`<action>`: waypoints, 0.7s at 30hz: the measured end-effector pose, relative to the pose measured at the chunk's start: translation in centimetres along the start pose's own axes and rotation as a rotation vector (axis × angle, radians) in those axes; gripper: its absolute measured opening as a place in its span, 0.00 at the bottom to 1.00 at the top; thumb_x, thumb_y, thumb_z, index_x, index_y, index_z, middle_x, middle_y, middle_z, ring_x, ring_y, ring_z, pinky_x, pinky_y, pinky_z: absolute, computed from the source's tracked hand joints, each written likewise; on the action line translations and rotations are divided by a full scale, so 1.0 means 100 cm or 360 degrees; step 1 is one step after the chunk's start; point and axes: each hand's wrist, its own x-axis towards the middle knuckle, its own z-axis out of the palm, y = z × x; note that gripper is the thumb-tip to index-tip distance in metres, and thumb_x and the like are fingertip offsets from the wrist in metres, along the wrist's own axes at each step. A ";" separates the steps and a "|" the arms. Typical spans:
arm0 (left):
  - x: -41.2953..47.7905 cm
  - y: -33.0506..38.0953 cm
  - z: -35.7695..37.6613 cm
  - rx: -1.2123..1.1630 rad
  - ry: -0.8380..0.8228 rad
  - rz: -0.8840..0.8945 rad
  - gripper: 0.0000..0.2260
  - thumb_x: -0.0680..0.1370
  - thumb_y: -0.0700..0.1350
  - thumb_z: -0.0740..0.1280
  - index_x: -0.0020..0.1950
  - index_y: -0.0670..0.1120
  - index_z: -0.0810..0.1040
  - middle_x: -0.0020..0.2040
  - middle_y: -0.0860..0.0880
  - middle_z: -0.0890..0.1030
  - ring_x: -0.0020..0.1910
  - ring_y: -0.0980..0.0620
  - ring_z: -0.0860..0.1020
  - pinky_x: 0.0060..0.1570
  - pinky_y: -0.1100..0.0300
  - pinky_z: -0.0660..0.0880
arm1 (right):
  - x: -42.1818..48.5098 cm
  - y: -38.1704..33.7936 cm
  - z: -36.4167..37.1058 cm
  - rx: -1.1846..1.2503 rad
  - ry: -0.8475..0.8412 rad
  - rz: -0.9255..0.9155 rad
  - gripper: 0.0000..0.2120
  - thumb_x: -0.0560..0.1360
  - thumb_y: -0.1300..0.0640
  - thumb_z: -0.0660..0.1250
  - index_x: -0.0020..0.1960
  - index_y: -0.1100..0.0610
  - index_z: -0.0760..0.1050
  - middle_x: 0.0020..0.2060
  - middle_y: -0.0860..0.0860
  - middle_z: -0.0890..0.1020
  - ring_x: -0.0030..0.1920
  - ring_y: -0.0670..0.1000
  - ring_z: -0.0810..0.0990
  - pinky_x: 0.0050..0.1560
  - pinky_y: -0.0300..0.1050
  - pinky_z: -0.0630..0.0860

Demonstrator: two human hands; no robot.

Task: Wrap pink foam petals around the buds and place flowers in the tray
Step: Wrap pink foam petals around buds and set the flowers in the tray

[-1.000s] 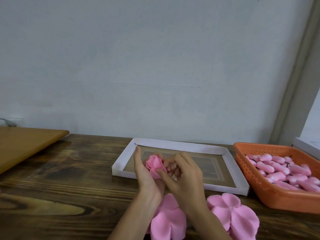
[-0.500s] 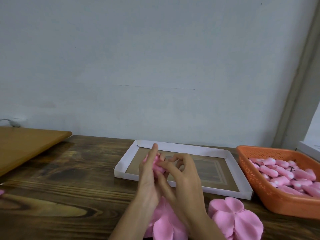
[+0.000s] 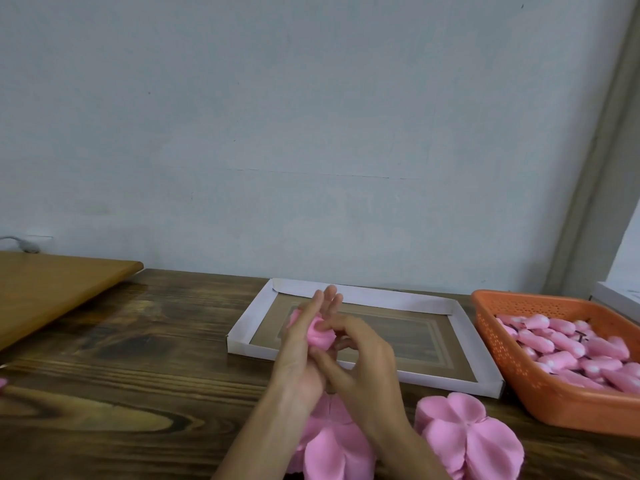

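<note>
Right at the near edge of the tabletop (image 3: 121, 375) we've got two piles of flat pink foam: one petal stack (image 3: 467, 441) sitting clear on the right, and a second petal stack (image 3: 332, 448) half buried under the forearms and cut off by the frame. Just beyond, the left hand (image 3: 299, 348) stands with its fingers straight up, not clamped on anything, and the flower (image 3: 320, 333) is pressed against it. The right hand (image 3: 360, 362) has its fingers curled in, pinching the foam wrap from the other side. That flower is held up in front of the tray (image 3: 363, 297), not yet set down in it. Off to the right, the orange basket (image 3: 519, 368) is loaded with buds (image 3: 568, 344). Far left sits a lighter wooden board (image 3: 52, 289), with a pale wall (image 3: 311, 133) behind it all.

Where could this slip? Only one hand is really pinching, so I'd say a slackened pinch lets the springy foam unroll, or the flower drops short onto the tabletop rather than into the tray. Those forearms could also drag the lower stack out of place.

Hard to read: the bud inside the wrap is hidden, the left thumb is out of sight, and I can't tell how many petals are on. The hands cover part of the tray floor, the basket runs off the right edge, and a pink scrap (image 3: 2, 382) at far left is barely in shot.
</note>
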 end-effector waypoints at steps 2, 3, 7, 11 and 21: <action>0.000 -0.003 -0.001 0.0037 -0.0078 -0.0013 0.15 0.74 0.45 0.73 0.58 0.45 0.74 0.63 0.44 0.85 0.66 0.48 0.82 0.38 0.56 0.82 | 0.000 -0.001 0.001 0.0126 0.0007 0.0070 0.16 0.72 0.59 0.77 0.54 0.42 0.80 0.49 0.41 0.86 0.47 0.49 0.85 0.48 0.44 0.81; 0.000 -0.004 -0.001 0.0047 -0.0131 -0.0018 0.16 0.75 0.46 0.74 0.58 0.45 0.73 0.64 0.44 0.85 0.66 0.47 0.82 0.43 0.54 0.83 | 0.001 -0.001 0.000 0.0202 0.0021 0.0102 0.16 0.72 0.60 0.76 0.53 0.42 0.80 0.49 0.42 0.86 0.47 0.49 0.86 0.48 0.44 0.82; 0.000 -0.005 -0.003 0.0135 -0.0404 0.0022 0.32 0.64 0.50 0.86 0.63 0.45 0.76 0.68 0.39 0.81 0.68 0.43 0.80 0.62 0.46 0.78 | 0.006 -0.001 -0.006 0.0721 0.0080 0.0318 0.11 0.75 0.63 0.75 0.52 0.49 0.82 0.49 0.51 0.88 0.52 0.54 0.87 0.55 0.49 0.83; -0.006 -0.006 -0.004 0.0489 -0.0487 0.0150 0.17 0.64 0.50 0.87 0.47 0.51 0.85 0.62 0.40 0.84 0.66 0.41 0.81 0.56 0.52 0.81 | 0.010 -0.008 -0.011 0.0988 -0.0092 0.0400 0.10 0.78 0.69 0.70 0.55 0.57 0.82 0.53 0.56 0.87 0.56 0.56 0.86 0.56 0.45 0.82; -0.017 0.000 0.007 0.0874 -0.0220 0.0354 0.13 0.69 0.57 0.77 0.44 0.48 0.87 0.55 0.43 0.87 0.57 0.43 0.84 0.49 0.49 0.77 | 0.009 -0.013 -0.017 0.1172 -0.0382 0.0631 0.12 0.81 0.68 0.66 0.64 0.61 0.76 0.59 0.57 0.85 0.62 0.57 0.83 0.65 0.52 0.79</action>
